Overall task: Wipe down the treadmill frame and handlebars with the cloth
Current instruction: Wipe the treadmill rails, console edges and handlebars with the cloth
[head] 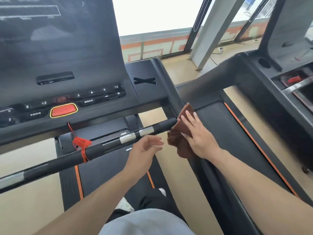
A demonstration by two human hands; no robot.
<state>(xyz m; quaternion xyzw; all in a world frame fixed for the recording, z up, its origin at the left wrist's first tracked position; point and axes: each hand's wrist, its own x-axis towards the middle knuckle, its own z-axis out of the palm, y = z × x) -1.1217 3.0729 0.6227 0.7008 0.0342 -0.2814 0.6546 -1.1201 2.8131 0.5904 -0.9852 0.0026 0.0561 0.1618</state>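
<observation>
A brown cloth [176,139] lies against the black side rail of the treadmill frame [172,92], just where the front handlebar [94,151] meets it. My right hand [198,134] presses flat on the cloth with straight fingers. My left hand [145,148] hovers just below the handlebar's silver grip sensors [128,137], fingers relaxed and holding nothing. The handlebar runs from lower left to the cloth at centre right.
The console [67,102] with its red stop button [63,110] and dark screen sits above the bar. A red safety cord [81,143] is tied round the handlebar. A second treadmill [274,85] stands close on the right. My legs are on the belt [110,170] below.
</observation>
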